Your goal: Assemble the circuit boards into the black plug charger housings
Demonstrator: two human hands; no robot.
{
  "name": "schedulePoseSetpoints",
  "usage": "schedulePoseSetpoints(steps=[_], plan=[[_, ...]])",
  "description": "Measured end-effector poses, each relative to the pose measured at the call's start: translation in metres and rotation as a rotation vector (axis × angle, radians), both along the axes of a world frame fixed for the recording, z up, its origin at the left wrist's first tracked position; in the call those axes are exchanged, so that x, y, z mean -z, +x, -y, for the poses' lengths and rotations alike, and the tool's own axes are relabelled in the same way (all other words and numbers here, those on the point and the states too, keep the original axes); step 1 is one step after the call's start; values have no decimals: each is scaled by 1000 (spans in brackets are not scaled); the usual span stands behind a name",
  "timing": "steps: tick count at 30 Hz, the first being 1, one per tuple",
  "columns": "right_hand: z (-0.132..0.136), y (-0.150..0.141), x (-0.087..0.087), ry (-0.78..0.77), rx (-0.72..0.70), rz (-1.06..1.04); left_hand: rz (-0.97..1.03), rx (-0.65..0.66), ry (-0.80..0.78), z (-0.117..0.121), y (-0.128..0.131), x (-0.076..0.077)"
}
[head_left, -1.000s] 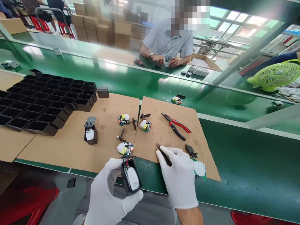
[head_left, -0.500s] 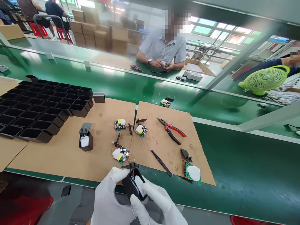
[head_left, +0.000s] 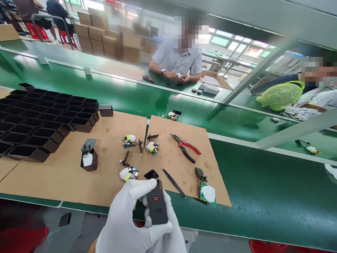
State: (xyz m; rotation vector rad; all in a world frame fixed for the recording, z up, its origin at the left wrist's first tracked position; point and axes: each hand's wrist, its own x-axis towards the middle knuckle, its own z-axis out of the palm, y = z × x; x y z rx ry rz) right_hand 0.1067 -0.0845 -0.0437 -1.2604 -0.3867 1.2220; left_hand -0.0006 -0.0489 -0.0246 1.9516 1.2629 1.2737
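Between my white-gloved hands is a black adapter case [head_left: 158,211], a side with small orange-lit slots facing up at me. My left hand [head_left: 123,218] grips it from the left, thumb across its upper end. My right hand [head_left: 171,214] is closed around the right side and underside, partly hidden. A black plug lid [head_left: 151,174] sticks out beyond the case's far end. Just past my hands lies a circuit board with white filler [head_left: 129,173]. Black tweezers [head_left: 174,182] rest to the right, near another board [head_left: 207,193] with its plug lid [head_left: 201,174].
Rows of black cases [head_left: 47,119] stand at left on cardboard [head_left: 105,189]. One filled case [head_left: 88,160] stands apart. Two more boards [head_left: 129,141] [head_left: 153,148] and red-black pliers [head_left: 185,147] lie ahead. Across the green bench a person [head_left: 176,58] works, near a green fan [head_left: 281,95].
The case has been turned over from its open side, with white filler showing, to its slotted side. My right fingers have moved off the opening to around the case. The view has shifted slightly right.
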Motion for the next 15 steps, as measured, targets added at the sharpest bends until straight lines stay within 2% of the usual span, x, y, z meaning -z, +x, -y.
schedulePoseSetpoints(steps=[4, 6, 15], plan=[[5, 3, 24, 3, -39, 52, -22, 24, 7, -1, 2, -7], [5, 4, 30, 24, -54, 109, -17, 40, 4, -3, 3, -11], [-2, -4, 29, 118, -3, 157, 85, -29, -91, -22, 10, -23]])
